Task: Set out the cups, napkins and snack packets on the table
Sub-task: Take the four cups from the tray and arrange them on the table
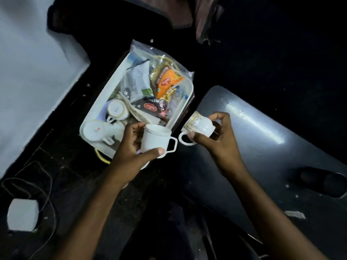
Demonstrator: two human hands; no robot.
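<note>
My left hand [131,147] grips a plain white cup [155,139] upright, its handle pointing right, over the near corner of a white tray [112,79]. My right hand [216,139] holds a patterned white cup [199,126] tilted on its side, just left of the dark grey table [272,147]. In the tray lie two more white cups [116,108] [95,130], folded napkins [139,115] and a clear bag of snack packets, the orange packet [167,81] on top and a dark packet [155,107] below it.
The tray sits on a dark floor between a pale wall [28,72] at the left and the table at the right. A white box [22,214] with a cable lies at bottom left. Dark cloth [202,19] hangs at the top.
</note>
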